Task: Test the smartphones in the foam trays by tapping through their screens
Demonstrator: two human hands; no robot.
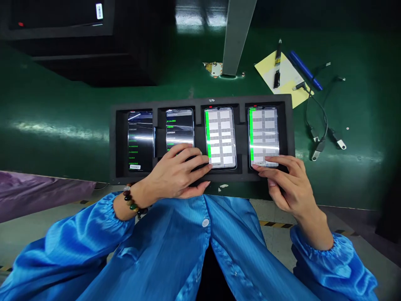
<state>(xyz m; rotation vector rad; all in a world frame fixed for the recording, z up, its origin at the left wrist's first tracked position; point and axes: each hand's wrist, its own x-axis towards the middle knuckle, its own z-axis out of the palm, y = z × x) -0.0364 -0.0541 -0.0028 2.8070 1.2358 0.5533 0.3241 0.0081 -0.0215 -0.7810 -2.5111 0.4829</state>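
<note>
Our left hand (178, 173), fingers slightly apart, crosses the tray's (244, 177) near edge over the middle phones (220, 136). Our right hand (293, 190), fingers parted, touches the rightmost phone (263, 133); counter (69, 125) extends left and right.

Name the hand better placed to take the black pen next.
Probably the right hand: it is at the rightmost phone, closer to the black pen than the left hand.

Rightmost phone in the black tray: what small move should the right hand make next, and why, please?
Perhaps slide one fingertip of the right hand a little rightward along the bottom of the rightmost phone. The green strip runs down only the left edge, the grid beside it is grey and white, and a fingertip is at the lower left corner.
</note>
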